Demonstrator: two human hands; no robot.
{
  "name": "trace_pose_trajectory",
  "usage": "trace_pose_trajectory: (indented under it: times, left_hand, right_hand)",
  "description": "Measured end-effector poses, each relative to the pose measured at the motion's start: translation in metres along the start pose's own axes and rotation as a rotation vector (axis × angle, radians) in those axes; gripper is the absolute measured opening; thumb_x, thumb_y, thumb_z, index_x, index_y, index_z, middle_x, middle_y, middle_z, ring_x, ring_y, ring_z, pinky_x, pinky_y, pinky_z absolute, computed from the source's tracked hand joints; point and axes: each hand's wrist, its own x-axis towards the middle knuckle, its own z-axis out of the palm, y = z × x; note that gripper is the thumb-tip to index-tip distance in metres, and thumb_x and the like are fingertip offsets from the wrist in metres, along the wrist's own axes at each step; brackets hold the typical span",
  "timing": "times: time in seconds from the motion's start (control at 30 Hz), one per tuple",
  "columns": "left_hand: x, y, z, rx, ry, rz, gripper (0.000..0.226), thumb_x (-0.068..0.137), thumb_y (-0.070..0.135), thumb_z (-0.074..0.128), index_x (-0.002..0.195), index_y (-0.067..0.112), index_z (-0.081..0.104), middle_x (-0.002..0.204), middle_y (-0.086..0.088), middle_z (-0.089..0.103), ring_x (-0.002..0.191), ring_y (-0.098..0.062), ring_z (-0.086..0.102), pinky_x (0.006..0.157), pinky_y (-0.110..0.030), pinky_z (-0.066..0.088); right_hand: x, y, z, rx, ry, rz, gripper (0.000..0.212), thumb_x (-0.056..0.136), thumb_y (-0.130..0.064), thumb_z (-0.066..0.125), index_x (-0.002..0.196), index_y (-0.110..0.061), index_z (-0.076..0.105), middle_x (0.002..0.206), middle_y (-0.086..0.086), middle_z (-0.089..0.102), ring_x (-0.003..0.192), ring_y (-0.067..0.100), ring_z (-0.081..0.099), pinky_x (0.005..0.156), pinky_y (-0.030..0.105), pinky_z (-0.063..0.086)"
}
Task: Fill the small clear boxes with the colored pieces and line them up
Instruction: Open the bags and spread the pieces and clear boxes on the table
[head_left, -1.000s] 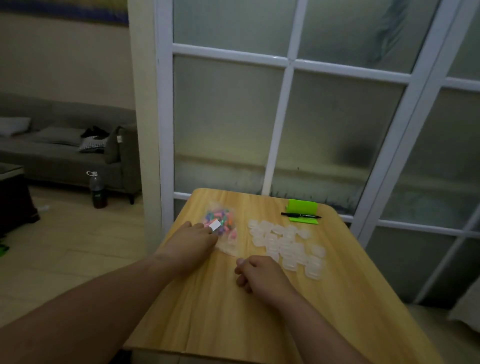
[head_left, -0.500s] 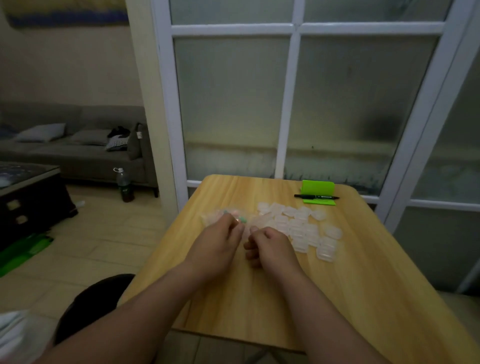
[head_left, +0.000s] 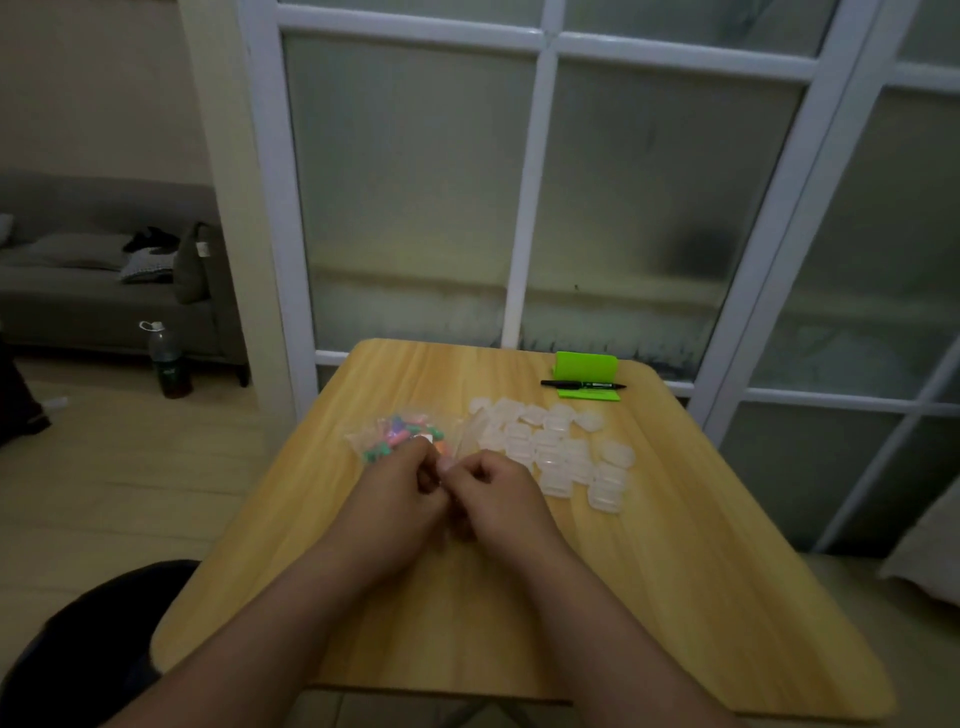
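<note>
At frame centre, the fingers of the left hand (head_left: 397, 496) and right hand (head_left: 501, 501) are curled, pinching the clear bag (head_left: 359, 440) of colored pieces (head_left: 402, 431) left of the boxes (head_left: 561, 452).

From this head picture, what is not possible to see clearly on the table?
Head view only:
- Whether the left hand and right hand pinch anything: hidden behind their curled fingers.
- Near edge of the bag of colored pieces: covered by both hands; pieces too small and dim to count.
- Clear boxes: overlapping pile, too blurred to count or tell lids open or shut.
- Print on the pen: too small.
</note>
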Motion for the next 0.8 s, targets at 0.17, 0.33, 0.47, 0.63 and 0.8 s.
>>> trace_pose_trajectory:
  times: [0.17,0.33,0.47,0.63,0.8]
  left_hand:
    - [0.004,-0.003,0.002,-0.009,0.001,-0.031,0.014,0.096,0.021,0.064,0.082,0.017,0.062,0.071,0.0,0.066,0.065,-0.007,0.06,0.054,-0.018,0.042]
    - [0.001,0.0,0.004,-0.107,-0.006,-0.089,0.018,0.098,0.021,0.061,0.086,0.008,0.056,0.074,-0.008,0.066,0.063,-0.015,0.058,0.056,-0.025,0.043]
    - [-0.003,0.002,0.002,-0.088,-0.093,-0.052,0.012,0.098,0.022,0.061,0.09,0.015,0.055,0.074,-0.004,0.068,0.06,-0.007,0.061,0.056,-0.023,0.046]
    - [0.001,-0.003,-0.004,0.019,-0.152,0.027,0.02,0.101,0.028,0.062,0.086,0.02,0.05,0.075,0.001,0.061,0.06,-0.004,0.052,0.055,-0.023,0.039]
    - [0.009,-0.005,-0.01,-0.072,-0.246,0.001,0.022,0.104,0.026,0.059,0.089,0.011,0.055,0.076,0.001,0.061,0.061,-0.002,0.051,0.059,-0.024,0.043]
  right_hand:
    - [0.001,-0.001,-0.002,-0.098,0.023,-0.067,0.028,0.102,-0.037,0.061,0.086,-0.019,0.074,0.079,0.002,0.072,0.079,0.026,0.07,0.076,0.05,0.06]
    - [-0.004,0.003,-0.004,-0.079,0.02,-0.039,0.029,0.1,-0.041,0.06,0.082,-0.02,0.07,0.077,0.006,0.073,0.077,0.03,0.072,0.076,0.057,0.061]
    - [-0.002,0.0,-0.007,-0.023,-0.041,0.034,0.027,0.101,-0.033,0.06,0.085,-0.015,0.073,0.079,0.01,0.074,0.079,0.035,0.073,0.076,0.057,0.064]
    - [-0.001,-0.008,-0.012,0.103,-0.109,0.11,0.026,0.103,-0.025,0.062,0.093,-0.005,0.076,0.077,0.012,0.072,0.065,0.022,0.069,0.062,0.035,0.061]
    - [0.001,-0.008,-0.012,0.162,-0.123,0.131,0.024,0.105,-0.021,0.058,0.091,-0.007,0.07,0.074,0.013,0.066,0.064,0.022,0.063,0.056,0.031,0.053]
